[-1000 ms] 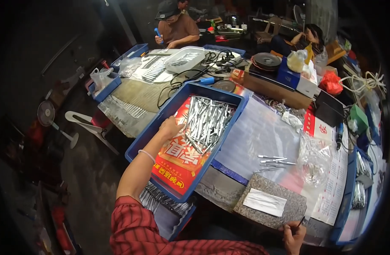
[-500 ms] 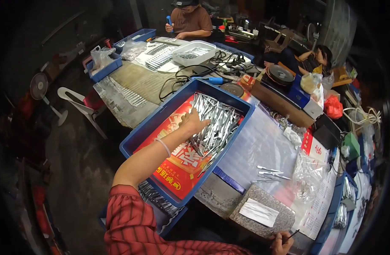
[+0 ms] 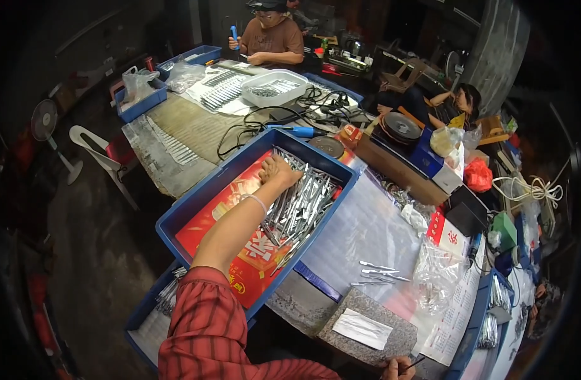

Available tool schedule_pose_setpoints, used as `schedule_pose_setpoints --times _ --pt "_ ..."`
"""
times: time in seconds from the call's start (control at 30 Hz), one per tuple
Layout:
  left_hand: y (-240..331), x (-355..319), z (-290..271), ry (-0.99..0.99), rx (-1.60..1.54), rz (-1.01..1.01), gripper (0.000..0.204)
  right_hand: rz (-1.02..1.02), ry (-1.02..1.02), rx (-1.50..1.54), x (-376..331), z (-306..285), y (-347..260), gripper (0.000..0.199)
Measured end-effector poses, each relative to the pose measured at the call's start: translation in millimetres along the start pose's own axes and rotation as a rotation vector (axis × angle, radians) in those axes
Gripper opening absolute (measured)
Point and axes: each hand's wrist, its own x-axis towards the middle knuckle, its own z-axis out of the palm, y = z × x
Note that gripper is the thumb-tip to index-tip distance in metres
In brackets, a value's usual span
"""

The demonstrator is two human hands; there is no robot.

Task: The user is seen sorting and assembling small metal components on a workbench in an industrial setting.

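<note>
Across the blue bin (image 3: 167, 229), my left hand (image 3: 278, 171) reaches to the pile of slim silver metal pieces (image 3: 300, 206). Its thumb stands apart from the fingers, which touch the pile; their tips are partly hidden, and I see nothing gripped. A red printed sheet (image 3: 199, 212) lines the bin under the pile. At the lower edge, my right hand (image 3: 398, 368) is closed around a thin dark stick-like tool (image 3: 418, 361), beside a speckled stone slab (image 3: 401, 339). A folded white cloth or paper (image 3: 362, 328) lies on the slab.
Several loose metal pieces (image 3: 380, 273) lie on plastic sheeting beyond the slab. Another blue bin (image 3: 142, 329) sits below left. Black cables (image 3: 243, 130) and a white tub (image 3: 274, 88) are farther back. A person (image 3: 274, 38) sits across the table, another (image 3: 458, 104) at far right.
The view has shifted, so the table and bins appear lower left, and more of the lower bin shows. My left hand stays at the pile, its fingers now nearer the pile's far end.
</note>
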Motion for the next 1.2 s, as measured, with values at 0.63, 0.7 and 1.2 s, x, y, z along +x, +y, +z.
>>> schedule_pose_setpoints --times 0.63,0.7,1.2 --pt "7 53 15 0.043 -0.095 -0.114 0.076 -0.102 0.030 0.001 3 -2 6 0.009" --pt "-10 67 17 0.056 -0.101 -0.041 0.067 -0.072 0.032 0.015 1 -1 12 0.010" --pt "-55 45 11 -0.173 -0.433 0.331 0.050 0.049 0.093 0.208 -7 -4 49 0.008"
